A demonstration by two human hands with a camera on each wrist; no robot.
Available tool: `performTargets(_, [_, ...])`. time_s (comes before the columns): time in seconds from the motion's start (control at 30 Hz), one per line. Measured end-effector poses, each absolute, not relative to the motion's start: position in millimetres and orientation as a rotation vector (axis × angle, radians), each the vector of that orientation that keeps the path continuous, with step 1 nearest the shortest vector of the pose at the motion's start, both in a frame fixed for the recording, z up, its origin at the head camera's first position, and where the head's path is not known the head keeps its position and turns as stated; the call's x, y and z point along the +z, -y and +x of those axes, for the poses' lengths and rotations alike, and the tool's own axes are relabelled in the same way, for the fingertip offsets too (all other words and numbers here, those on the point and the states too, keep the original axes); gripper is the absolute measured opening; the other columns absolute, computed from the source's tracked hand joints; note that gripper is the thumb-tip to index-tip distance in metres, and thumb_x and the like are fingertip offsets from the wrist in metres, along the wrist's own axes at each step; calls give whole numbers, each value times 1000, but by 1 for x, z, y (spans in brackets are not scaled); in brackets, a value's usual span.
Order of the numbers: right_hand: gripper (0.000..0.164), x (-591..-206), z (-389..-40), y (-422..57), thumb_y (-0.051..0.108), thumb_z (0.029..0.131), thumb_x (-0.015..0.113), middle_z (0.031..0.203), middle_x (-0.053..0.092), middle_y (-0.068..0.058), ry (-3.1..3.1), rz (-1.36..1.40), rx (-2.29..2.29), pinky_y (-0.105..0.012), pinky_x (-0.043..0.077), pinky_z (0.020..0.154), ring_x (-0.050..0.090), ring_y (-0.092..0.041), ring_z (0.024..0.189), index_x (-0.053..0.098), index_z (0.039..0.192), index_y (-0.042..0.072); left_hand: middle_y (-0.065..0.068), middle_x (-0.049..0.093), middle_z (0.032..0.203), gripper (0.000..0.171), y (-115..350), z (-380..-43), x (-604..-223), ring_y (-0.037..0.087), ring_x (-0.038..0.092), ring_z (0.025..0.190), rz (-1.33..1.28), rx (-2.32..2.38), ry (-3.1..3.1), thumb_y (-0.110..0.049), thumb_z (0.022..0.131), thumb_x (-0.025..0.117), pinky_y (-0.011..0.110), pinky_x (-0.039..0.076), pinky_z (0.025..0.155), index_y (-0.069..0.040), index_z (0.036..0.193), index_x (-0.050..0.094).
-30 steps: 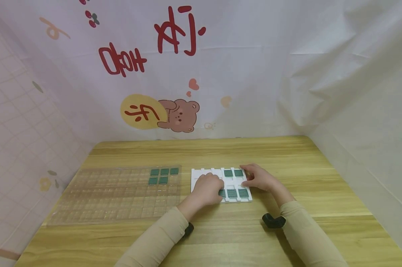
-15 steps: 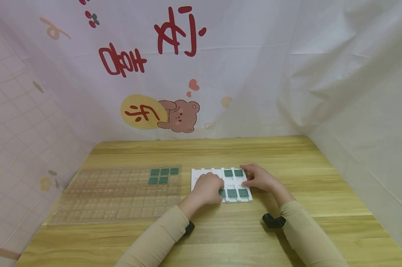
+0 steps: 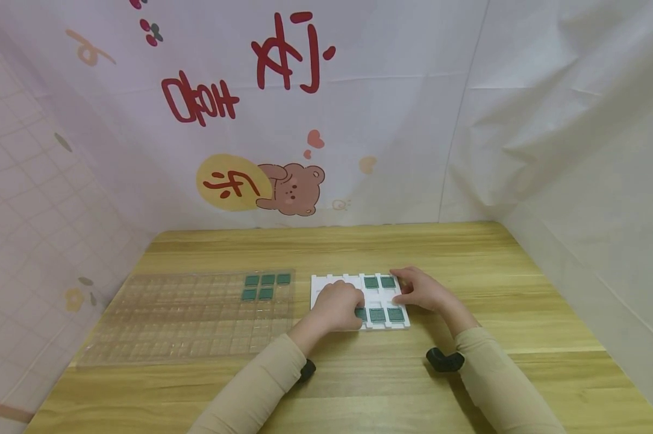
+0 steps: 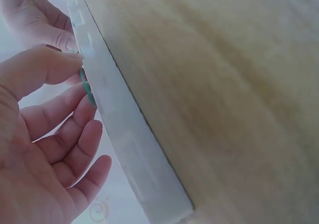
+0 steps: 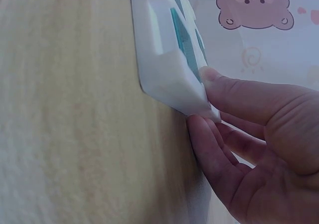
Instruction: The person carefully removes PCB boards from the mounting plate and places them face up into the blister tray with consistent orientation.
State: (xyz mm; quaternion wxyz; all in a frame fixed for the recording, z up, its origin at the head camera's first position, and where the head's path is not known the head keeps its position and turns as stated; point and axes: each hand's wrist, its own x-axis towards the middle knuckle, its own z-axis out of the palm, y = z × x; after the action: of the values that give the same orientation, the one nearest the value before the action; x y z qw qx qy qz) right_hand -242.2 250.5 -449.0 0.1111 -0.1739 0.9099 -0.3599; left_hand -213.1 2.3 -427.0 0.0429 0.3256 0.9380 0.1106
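A white slotted tray lies on the table, with several square green chips in its slots on the right-hand side. My left hand reaches over the tray's left half, fingers bent downward. In the left wrist view, its thumb and fingertips pinch a thin green chip at the tray's edge; most of that chip is hidden. My right hand holds the tray's right end. There, in the right wrist view, the thumb lies near a seated chip and the other fingers are against the tray's end wall.
To the left is a large clear plastic tray with many small pockets. Several green chips sit in its far right corner. The wooden table ends at a printed cloth backdrop.
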Motion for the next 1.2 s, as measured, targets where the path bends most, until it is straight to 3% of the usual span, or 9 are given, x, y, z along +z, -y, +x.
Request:
performTargets(0.17, [70, -452, -241, -249, 10, 85, 78, 132, 47, -29, -2689, -518, -1050, -40, 47, 85, 55, -26, 93, 43, 142, -10, -11, 60, 76, 16, 0, -211, -428, 12, 49, 74, 1018, 365, -2873, -22, 73, 78, 29, 43, 67, -18, 89, 74])
performTargets(0.4, [70, -453, -240, -248, 11, 85, 78, 133, 47, -28, -2696, -501, -1042, -40, 47, 86, 55, -26, 94, 44, 143, -8, -11, 62, 76, 17, 4, -205, -421, 12, 50, 75, 1058, 428, -2930, -21, 74, 78, 28, 43, 70, -18, 91, 76])
performTargets(0.53, [70, -453, -240, -248, 12, 85, 78, 133, 47, -28, -2703, -504, -1033, -39, 46, 86, 55, -26, 94, 44, 143, -8, -8, 68, 86, 22, 9, -202, -413, 14, 56, 84, 1050, 493, -2961, -20, 75, 77, 29, 46, 75, -17, 97, 77])
performTargets(0.83, [71, -454, -241, -249, 11, 84, 78, 132, 48, -29, -2715, -533, -1016, -42, 46, 87, 55, -25, 93, 44, 142, -10, -3, 69, 94, 26, 21, -202, -401, 20, 60, 95, 1025, 611, -3005, -19, 76, 77, 36, 47, 86, -14, 101, 76])
performTargets(1.2, [71, -454, -242, -251, 13, 84, 79, 133, 47, -29, -2719, -532, -995, -42, 45, 87, 55, -25, 93, 44, 143, -8, -1, 68, 100, 24, 40, -205, -393, 22, 59, 100, 920, 738, -3037, -19, 79, 78, 38, 49, 86, -13, 101, 75])
